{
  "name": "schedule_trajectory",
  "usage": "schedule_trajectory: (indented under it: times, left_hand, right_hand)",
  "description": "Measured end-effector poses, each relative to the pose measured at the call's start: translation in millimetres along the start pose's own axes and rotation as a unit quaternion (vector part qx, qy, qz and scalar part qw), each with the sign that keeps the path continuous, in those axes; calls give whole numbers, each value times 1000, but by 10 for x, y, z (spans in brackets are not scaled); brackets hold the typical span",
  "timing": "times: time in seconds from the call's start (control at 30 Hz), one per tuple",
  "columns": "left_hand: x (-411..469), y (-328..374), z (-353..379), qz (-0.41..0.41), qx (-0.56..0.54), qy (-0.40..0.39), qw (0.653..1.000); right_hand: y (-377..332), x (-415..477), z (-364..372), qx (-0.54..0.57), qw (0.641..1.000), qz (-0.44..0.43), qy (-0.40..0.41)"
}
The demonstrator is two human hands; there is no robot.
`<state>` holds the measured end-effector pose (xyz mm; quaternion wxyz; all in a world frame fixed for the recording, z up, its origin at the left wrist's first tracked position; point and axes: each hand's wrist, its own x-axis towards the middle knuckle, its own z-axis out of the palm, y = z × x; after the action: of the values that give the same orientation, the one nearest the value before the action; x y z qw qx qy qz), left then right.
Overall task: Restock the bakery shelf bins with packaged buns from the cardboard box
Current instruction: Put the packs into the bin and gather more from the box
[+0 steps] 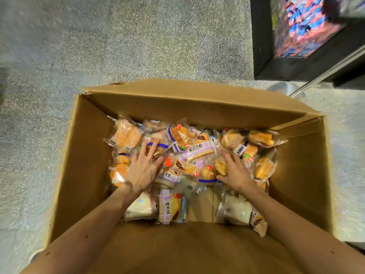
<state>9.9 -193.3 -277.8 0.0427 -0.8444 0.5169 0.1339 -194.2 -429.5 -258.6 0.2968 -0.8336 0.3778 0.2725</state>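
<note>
Speckled floor [138,46] bears a cardboard box [88,155]; left hand [142,171] and right hand [236,172] lie flat on packaged buns [197,151].

Speckled grey floor [138,46] spreads all around. At the top right stands a black frame [260,46] holding blurred red and blue packets [304,26]. A metal pole [325,73] slants in front of it, down to a round metal base [282,89].
</note>
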Motion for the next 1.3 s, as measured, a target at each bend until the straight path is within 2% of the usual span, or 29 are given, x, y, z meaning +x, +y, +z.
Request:
schedule_trajectory:
  times: [0.1, 0.3, 0.43, 0.5, 0.57, 0.63, 0.73, 0.8, 0.87, 1.03, 1.3]
  left_hand:
    - [-219, 126, -129, 11, -10, -17, 1000]
    - [-517, 597, -649, 35, -50, 33, 998]
    - [-551, 993, -1024, 106, -57, 85, 989]
    - [-544, 1225, -1198, 129, -83, 93, 984]
    - [-557, 1501, -1410, 159, -89, 108, 977]
    - [-559, 1809, -1665, 201, -78, 140, 966]
    - [-627, 2410, -2044, 278, -77, 182, 940]
    - [-761, 2863, -2253, 331, -73, 217, 915]
    - [-977, 3339, -2437, 384, -68, 243, 888]
    - [-1622, 4519, -2694, 504, -91, 281, 812]
    - [-2654, 6361, -2712, 630, -157, 243, 720]
  right_hand:
    - [-15, -274, -90, 21, 1000, -1, -5]
    - [-45, -1007, -353, 75, 996, -31, 33]
    - [125, -1594, -583, 101, 988, -69, 95]
    - [261, -1914, -691, 145, 978, -90, 120]
    - [452, -2236, -787, 253, 957, -63, 129]
    - [676, -2574, -868, 408, 900, -12, 154]
    - [1028, -3235, -928, 633, 756, 13, 167]
    - [1279, -3725, -909, 720, 676, 2, 159]
    - [1549, -4237, -822, 762, 622, -8, 178]
    - [2176, -5498, -402, 804, 531, -8, 269]
    - [2938, -7257, 328, 794, 417, 16, 442]
